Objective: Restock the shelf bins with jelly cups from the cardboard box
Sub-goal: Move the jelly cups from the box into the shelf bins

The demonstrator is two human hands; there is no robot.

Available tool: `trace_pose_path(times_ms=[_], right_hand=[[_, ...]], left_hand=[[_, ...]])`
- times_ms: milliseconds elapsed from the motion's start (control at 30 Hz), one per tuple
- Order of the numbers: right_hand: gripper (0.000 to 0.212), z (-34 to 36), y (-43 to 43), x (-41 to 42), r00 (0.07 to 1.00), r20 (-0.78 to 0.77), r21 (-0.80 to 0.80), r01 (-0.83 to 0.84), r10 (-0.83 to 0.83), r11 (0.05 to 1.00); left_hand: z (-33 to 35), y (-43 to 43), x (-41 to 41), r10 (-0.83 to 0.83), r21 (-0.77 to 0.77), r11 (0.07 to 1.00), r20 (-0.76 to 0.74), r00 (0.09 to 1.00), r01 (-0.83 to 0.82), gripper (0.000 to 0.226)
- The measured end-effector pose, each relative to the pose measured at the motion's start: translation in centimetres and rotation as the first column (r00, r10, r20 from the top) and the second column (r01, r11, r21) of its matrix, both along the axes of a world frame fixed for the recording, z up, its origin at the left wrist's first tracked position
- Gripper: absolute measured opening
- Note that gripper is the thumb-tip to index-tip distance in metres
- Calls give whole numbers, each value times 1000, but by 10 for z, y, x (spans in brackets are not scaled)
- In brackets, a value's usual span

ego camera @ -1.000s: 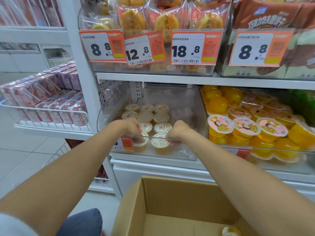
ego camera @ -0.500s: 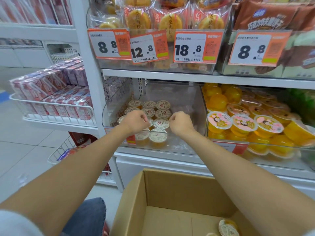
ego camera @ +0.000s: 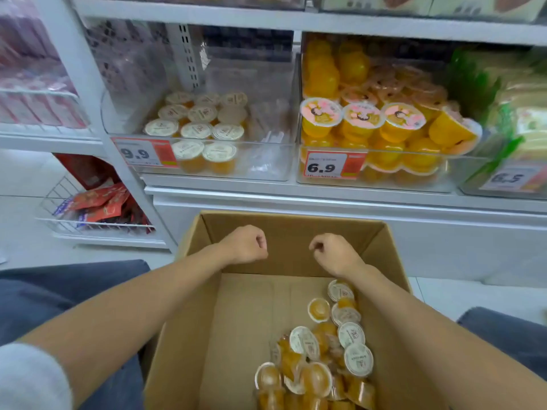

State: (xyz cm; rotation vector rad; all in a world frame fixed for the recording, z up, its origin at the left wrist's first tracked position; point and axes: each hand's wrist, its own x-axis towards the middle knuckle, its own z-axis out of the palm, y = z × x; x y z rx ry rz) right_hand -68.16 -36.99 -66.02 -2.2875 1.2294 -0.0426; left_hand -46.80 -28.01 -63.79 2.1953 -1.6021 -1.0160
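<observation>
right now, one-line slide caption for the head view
Left hand and right hand hover curled and empty over the cardboard box of jelly cups, below the partly filled shelf bin.

White shelf (ego camera: 296, 197) carries clear bins (ego camera: 266, 161) side by side.

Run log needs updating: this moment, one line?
left hand: curled, empty; right hand: curled, empty; both over cardboard box; jelly cups inside

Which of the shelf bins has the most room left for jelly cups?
The left bin with the 9.9 price tag: a single layer of cups, none along its right side. The 6.9 bin beside it is piled high.
</observation>
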Motion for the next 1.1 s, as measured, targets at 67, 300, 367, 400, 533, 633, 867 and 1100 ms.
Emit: trace_pose_path(times_ms=[67,300,367,400,533,633,867,1100], right_hand=[[27,-47,0,-30,990,-134,160,57,-36,985],[40,-152,20,-89,906,-423,321,166,-16,932],[52,-170,30,-93,885,-463,247,189,-56,950],[57,-175,34,-92,882,-460,214,223,-104,951],[65,-181,36,-89,873,-457,93,240,-172,966],[54,-187,34,-86,881,-441,75,225,-170,971],[52,-162,29,-70,936,-241,117,290,-256,950],[29,-69,34,-16,931,172,294,263,-322,919]], left_hand=[[-52,4,-17,-19,179,983,-78,997,33,4],[-205,16,-96,-6,498,862,-172,985,92,31],[-232,19,-114,-34,507,854,-164,986,114,31],[-242,20,-120,-27,496,863,-150,988,99,30],[-270,26,-127,102,457,889,-128,986,-33,10],[-271,27,-120,175,448,890,-156,972,-88,31],[-236,15,-85,304,325,914,-153,940,-243,30],[-115,6,-34,484,265,874,-420,767,-406,34]])
